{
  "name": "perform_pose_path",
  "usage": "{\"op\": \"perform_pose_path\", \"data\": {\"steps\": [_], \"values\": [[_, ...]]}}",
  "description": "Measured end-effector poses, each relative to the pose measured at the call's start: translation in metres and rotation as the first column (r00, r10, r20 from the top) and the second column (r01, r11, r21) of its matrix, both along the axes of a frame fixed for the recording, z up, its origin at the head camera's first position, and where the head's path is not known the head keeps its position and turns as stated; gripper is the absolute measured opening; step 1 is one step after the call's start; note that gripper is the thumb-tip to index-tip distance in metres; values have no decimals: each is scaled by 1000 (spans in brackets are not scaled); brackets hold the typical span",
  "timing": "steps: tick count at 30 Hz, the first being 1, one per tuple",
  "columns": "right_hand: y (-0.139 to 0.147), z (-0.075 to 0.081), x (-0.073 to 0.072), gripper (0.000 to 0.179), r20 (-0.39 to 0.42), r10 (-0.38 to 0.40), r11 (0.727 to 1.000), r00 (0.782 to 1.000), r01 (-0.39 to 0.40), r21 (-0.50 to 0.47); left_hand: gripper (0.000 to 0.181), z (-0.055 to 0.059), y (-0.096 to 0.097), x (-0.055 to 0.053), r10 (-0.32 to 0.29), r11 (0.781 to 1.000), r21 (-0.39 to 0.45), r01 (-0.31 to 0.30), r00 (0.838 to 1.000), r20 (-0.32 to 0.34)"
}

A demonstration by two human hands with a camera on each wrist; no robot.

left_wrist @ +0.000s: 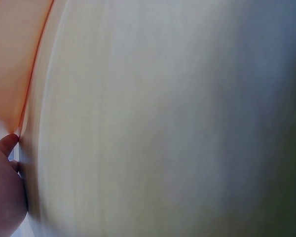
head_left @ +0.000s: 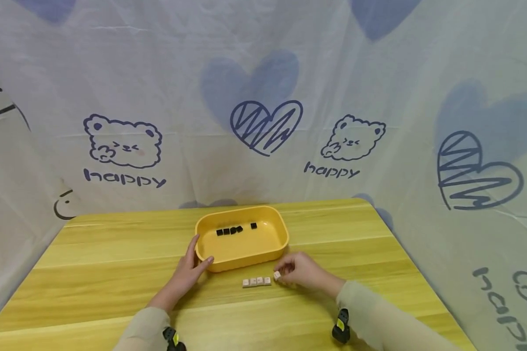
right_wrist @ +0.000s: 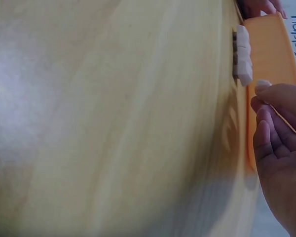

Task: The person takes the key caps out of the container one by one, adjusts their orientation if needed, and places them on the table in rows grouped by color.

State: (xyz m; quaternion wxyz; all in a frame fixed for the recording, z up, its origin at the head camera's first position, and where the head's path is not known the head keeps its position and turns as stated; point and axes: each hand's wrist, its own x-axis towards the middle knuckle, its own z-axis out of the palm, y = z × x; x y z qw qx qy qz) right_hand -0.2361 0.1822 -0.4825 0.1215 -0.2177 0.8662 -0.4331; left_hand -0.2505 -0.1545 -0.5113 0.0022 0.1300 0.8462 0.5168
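Your left hand [head_left: 188,270]: thumb and fingers spread, touching the yellow tray [head_left: 246,247], centre of frame. Your right hand [head_left: 302,270]: pinching one white cube [head_left: 277,275], lower centre, beside four similar cubes [head_left: 260,282].

Heart-printed cloth [head_left: 193,161] behind wood-grained table [head_left: 114,273]

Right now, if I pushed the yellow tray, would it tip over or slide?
The yellow tray would probably slide, not tip: it sits wide and low on the table. Its smooth, plastic-looking walls hold their shape, so it's likely stiff. The little black pieces might shift, since its floor looks smooth.
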Motion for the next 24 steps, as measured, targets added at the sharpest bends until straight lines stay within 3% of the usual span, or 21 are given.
{"op": "perform_pose_path", "data": {"steps": [8, 15, 24], "values": [[-2, -10, 1, 15, -24, -42, 998, 999, 42, 35, 83, -2, 1, 1, -3, 1000, 0, 3, 999, -40], [-1, -17, 0, 13, -52, -24, 997, 998, 27, 67, 83, -2, 1, 1, -3, 1000, 18, 4, 1000, -27], [-2, -18, 0, 14, -44, -2, 1000, 999, 4, 27, 83, 0, 1, 1, -10, 1000, 4, 10, 999, -36]]}}
